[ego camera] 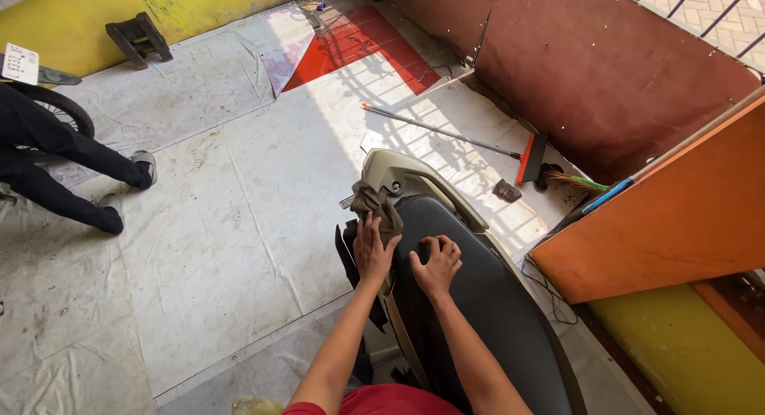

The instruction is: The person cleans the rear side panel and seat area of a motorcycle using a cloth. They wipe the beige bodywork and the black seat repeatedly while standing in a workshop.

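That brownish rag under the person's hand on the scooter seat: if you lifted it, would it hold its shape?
Probably not. The rag lies crumpled in folds over the seat's rear edge, so it likely droops limp. It looks thin, so probably light. Under the left hand it would likely bunch or slide on the smooth seat.

Bright daylight enters from two o'clock — railing shadows stripe the floor sheet (239, 216). Sharp focus throughout, slight wide-angle bending at the edges.
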